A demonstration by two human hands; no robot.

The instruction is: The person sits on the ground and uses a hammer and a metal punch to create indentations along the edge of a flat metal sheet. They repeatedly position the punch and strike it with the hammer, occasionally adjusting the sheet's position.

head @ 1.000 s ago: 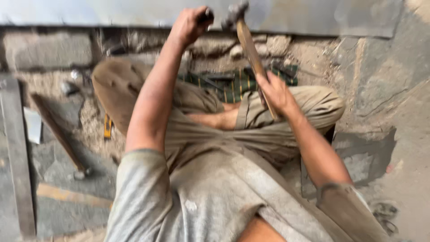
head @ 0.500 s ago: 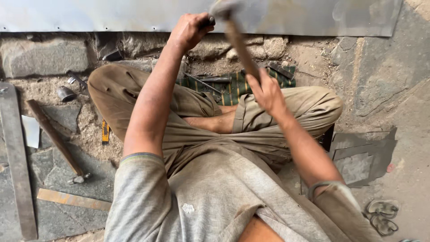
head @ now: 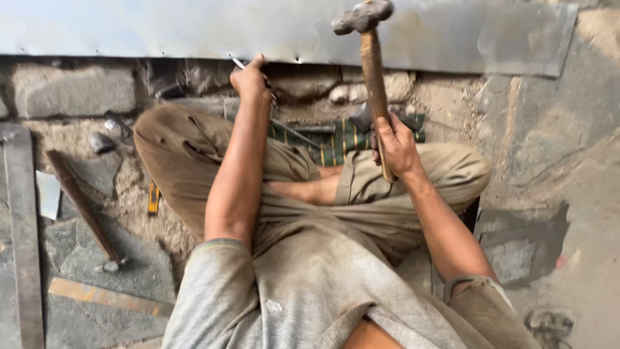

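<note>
two hands: both are busy
left hand (head: pixel 250 79): grip pinching thin metal punch (head: pixel 240 63) on far metal sheet (head: pixel 161 29)
right hand (head: pixel 395 145): grip pressed around hammer (head: pixel 373 77), head raised
advice: keep punch steady, strike its end squarely

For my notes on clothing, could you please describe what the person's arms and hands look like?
Both arms are bare from the short sleeves down. The left sleeve is dusty grey; the right sleeve looks browner and soiled. The left hand and right hand wear no gloves, and no watch or rings show.

metal sheet (head: pixel 194 29) ahead, legs below, perhaps tools left
</note>
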